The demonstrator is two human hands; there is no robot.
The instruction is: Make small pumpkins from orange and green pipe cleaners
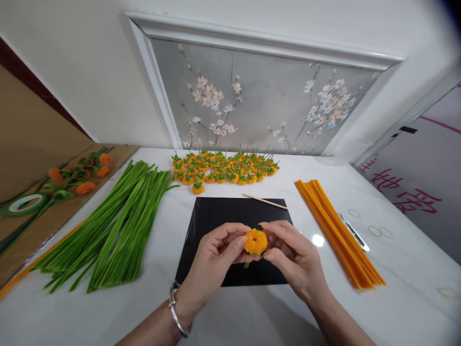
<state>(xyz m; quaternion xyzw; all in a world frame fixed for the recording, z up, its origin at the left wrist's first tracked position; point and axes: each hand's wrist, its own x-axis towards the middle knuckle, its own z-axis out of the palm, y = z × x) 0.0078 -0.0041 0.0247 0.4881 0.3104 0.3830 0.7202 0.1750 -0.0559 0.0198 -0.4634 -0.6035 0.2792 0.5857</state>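
The left hand [221, 252] grips a small orange fuzzy pumpkin [255, 247] between thumb and fingers, over a black mat [216, 216] on the white desk [108, 319]; a silver bangle [173, 307] circles that wrist. The right hand [302, 254] curves around the pumpkin's other side, thumb and forefinger apart; I cannot tell whether its hidden fingers grip it. Green fuzzy stems [126, 235] lie to the left, orange fuzzy stems [336, 233] to the right, with a slim metal tool [356, 235] just beside them. A pale stick [266, 201] crosses the mat's far edge. Beyond it stand rows of green-topped pumpkins [225, 169]. At far right, slanted pink handwritten characters [419, 201] mark a greyish surface [410, 154]; I cannot read them surely. A blossom-patterned panel [259, 96] fills the wall behind.
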